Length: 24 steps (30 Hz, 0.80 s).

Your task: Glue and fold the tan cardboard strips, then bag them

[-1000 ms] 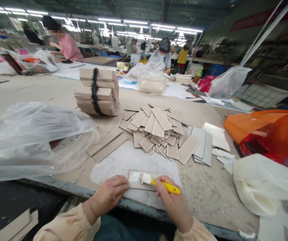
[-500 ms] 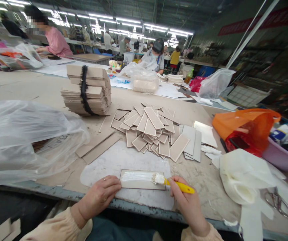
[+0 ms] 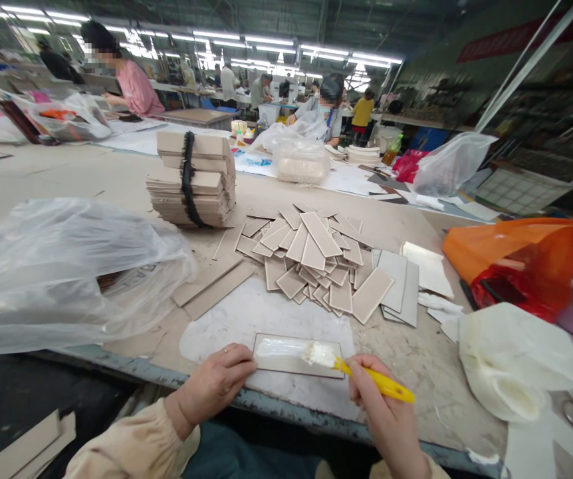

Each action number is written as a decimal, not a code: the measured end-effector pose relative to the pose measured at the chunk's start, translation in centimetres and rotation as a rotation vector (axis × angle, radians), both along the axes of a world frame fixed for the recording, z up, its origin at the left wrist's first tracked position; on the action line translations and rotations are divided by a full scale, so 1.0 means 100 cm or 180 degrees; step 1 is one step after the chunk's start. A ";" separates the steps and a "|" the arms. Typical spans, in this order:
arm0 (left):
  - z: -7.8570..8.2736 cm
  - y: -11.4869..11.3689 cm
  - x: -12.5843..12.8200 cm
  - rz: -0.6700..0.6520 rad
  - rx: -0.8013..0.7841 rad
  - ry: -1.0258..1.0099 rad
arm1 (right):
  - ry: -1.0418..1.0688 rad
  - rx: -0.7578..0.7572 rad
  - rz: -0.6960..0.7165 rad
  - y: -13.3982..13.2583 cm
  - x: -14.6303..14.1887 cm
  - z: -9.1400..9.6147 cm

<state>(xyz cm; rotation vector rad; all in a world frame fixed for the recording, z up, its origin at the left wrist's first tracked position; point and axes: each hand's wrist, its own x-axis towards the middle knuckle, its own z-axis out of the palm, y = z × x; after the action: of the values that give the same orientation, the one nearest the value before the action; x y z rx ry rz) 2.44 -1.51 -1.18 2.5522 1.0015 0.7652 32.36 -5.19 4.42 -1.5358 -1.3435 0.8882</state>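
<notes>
My right hand (image 3: 383,409) grips a yellow-handled brush (image 3: 366,376) whose white, glue-laden bristles rest on the right end of a small rectangular card (image 3: 286,356). The card lies flat on a white glue-stained sheet (image 3: 246,316) at the near table edge. My left hand (image 3: 217,382) presses its curled fingers against the card's left end, holding it down. A wet white streak covers the card's top.
A loose heap of similar cards (image 3: 316,259) lies beyond, with a tied card bundle (image 3: 194,179) behind it. A clear plastic bag (image 3: 62,273) sits at left, an orange bag (image 3: 520,263) and white bag (image 3: 516,369) at right. Other people work at far tables.
The brush has swept from the card's left end across to its right end, leaving glue along it. My left hand stayed at the card's left end.
</notes>
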 end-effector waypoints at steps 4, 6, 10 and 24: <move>0.001 0.000 0.001 -0.0016 0.0016 -0.0061 | 0.0324 -0.0080 0.0599 0.007 -0.035 -0.011; 0.000 0.001 0.001 -0.0009 0.0005 -0.0081 | 0.0347 -0.0080 0.0742 0.011 -0.048 -0.016; -0.001 0.000 0.001 -0.0004 0.0005 -0.0021 | 0.0365 -0.0080 0.0877 0.016 -0.063 -0.024; -0.001 0.001 0.000 0.0009 -0.0035 -0.0055 | -0.0021 -0.0114 0.0875 0.014 -0.015 -0.018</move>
<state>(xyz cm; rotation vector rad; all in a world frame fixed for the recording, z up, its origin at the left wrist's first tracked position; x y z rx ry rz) 2.48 -1.43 -1.28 2.5309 1.0016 0.7790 30.87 -3.77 2.66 -1.4015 -1.5763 1.0815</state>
